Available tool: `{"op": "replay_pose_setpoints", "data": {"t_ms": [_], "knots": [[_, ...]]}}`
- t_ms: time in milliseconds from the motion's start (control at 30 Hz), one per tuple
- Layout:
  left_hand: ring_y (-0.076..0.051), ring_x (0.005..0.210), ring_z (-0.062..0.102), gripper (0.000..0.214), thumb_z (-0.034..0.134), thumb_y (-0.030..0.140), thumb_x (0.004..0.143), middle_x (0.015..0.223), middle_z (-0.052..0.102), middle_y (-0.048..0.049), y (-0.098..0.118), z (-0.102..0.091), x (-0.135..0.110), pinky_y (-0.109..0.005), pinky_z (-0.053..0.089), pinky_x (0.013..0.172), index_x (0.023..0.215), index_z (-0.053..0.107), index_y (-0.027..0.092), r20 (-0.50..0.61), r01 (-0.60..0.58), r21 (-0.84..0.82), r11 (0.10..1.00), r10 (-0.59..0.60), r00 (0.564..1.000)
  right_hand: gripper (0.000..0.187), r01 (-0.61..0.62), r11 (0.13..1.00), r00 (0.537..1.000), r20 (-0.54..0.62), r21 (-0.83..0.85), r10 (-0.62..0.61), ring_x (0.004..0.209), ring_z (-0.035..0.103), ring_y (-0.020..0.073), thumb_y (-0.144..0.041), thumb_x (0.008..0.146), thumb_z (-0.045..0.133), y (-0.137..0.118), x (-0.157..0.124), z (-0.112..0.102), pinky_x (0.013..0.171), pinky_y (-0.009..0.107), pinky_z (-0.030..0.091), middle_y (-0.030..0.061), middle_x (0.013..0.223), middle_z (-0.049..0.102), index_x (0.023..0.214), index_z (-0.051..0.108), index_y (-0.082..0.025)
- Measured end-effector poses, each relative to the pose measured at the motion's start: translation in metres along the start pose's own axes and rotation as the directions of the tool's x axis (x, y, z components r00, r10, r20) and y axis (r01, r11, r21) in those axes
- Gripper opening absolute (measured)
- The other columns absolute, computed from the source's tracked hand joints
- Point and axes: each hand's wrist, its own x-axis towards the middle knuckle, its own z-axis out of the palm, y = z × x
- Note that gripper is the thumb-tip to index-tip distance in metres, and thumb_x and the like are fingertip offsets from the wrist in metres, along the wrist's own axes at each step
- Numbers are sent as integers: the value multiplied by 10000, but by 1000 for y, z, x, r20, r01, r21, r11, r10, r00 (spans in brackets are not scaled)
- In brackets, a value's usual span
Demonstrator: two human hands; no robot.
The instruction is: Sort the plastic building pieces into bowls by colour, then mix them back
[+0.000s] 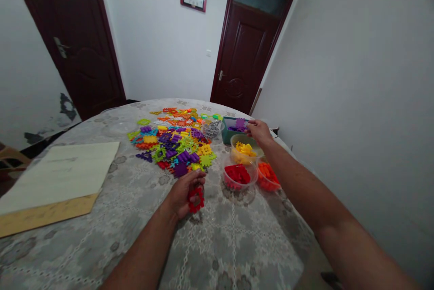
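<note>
desk (237,245): round, lacy patterned cloth, so I'd lift pieces clear instead of dragging them, the teeth look like they'd snag.
pile (176,143): big loose heap of mixed-colour toothed plastic pieces mid-desk, well within reach of both hands.
teal box (224,133): far right of the pile, purple bits already inside. Imo get the piece fully past the rim before letting go, and low, so it doesn't bounce out.
bowls: yellow bowl (232,144), red bowl (224,175) and orange bowl (271,188) sit bunched together just nearer than the box; easy to clip one with a forearm, so keep that arm high.
right hand (259,131): stretched out over the teal box, grip pinched closed on the purple piece.
left hand (181,195): low over the desk beside the pile's near edge, grip closed around the red piece.
purple piece (240,123): flat, jagged edge, at the fingertips just above the box opening.
red piece (195,199): ring-ish gear shape with a hole in the middle, half wrapped by the fingers.
</note>
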Motion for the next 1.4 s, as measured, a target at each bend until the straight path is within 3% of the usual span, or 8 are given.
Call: {"op": "replay_pose_setpoints", "data": {"t_ms": [200, 367, 500, 700, 867, 1133, 1267, 1400], "knots": [[-76, 452, 522, 261, 731, 376, 932, 735, 608, -11, 1, -1, 0, -147, 263, 302, 966, 685, 122, 26, 0, -81, 997, 2, 1000, 174, 185, 982, 973, 146, -43, -177, 744, 695, 151, -206, 942, 630, -6, -78, 4, 715, 262, 545, 26, 867, 761, 1034, 776, -181], [-95, 473, 545, 354, 654, 469, 979, 734, 624, -34, 8, 1, -4, -152, 285, 314, 983, 682, 117, 45, -81, -112, 990, 87, 995, 213, 626, 778, 687, 512, -57, -516, 820, 703, 180, -249, 996, 658, -15, -201, 23, 817, 332, 553, 71, 1025, 772, 1187, 738, -201], [-104, 480, 540, 410, 572, 512, 1013, 729, 627, -48, 11, 1, -7, -158, 313, 331, 995, 675, 116, 60, -116, -173, 978, 128, 990, 266, 590, 807, 666, 571, -11, -479, 877, 728, 208, -196, 995, 656, -13, -251, 42, 830, 347, 556, 91, 1072, 777, 1261, 668, -190], [-112, 469, 540, 442, 562, 541, 1009, 720, 630, -52, 8, 1, -6, -173, 319, 338, 988, 672, 113, 54, -153, -196, 969, 166, 985, 177, 398, 912, 773, 499, 97, -390, 795, 722, 179, -178, 984, 645, -7, -247, 63, 773, 306, 546, 39, 997, 787, 1158, 646, -214], [-130, 509, 588, 427, 584, 531, 1006, 738, 647, -52, 8, 2, -6, -205, 424, 405, 1002, 687, 116, 76, -160, -167, 973, 174, 982, 141, 394, 915, 813, 430, 91, -393, 818, 708, 180, -163, 959, 636, -3, -247, 67, 759, 300, 522, 27, 975, 778, 1082, 663, -228], [-124, 564, 570, 360, 667, 501, 933, 737, 633, -23, 10, 3, -5, -228, 443, 474, 943, 713, 144, 2, -317, -101, 943, 319, 948, 128, 533, 845, 823, 253, -36, -509, 850, 664, 185, -181, 978, 599, -2, -219, 13, 802, 318, 534, 42, 981, 726, 1073, 671, -229], [-106, 562, 499, 292, 699, 466, 876, 710, 573, 19, 10, 1, -1, -226, 394, 478, 886, 693, 174, -173, -536, 16, 844, 530, 830, 111, 548, 787, 832, 80, -284, -550, 901, 646, 231, -183, 993, 560, 20, -181, -16, 853, 377, 538, 82, 987, 688, 1020, 663, -216], [-121, 625, 512, 180, 669, 388, 892, 752, 570, 35, 16, -13, 2, -230, 422, 551, 929, 659, 212, -338, -649, 342, 680, 733, 590, 95, 567, 728, 794, 19, -385, -608, 972, 634, 279, -187, 997, 560, 35, -177, -12, 907, 444, 537, 108, 995, 672, 999, 647, -225]]}}
